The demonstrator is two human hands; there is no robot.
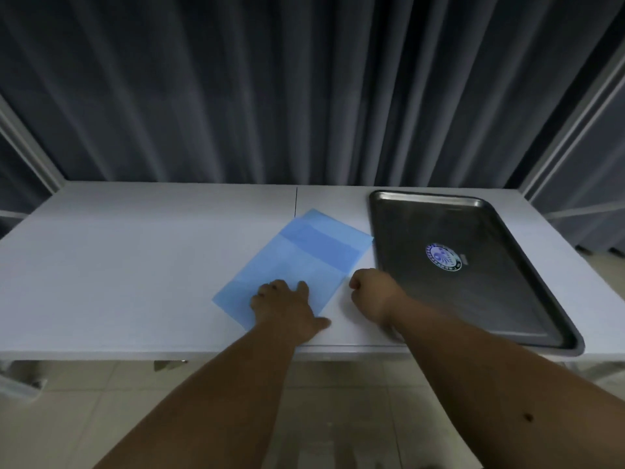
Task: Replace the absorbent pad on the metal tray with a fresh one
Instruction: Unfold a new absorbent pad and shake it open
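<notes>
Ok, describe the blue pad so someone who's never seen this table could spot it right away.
On the white table, look just left of the metal tray. The blue pad lies flat there under the left hand; it is the only coloured, soft sheet, folded over at its far end.

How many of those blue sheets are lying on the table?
2, as far as shows: the blue pads lie overlapped on the white table, left of the metal tray. The lower one peeks out at the far corner; more could be hidden beneath. The left hand presses on them.
</notes>
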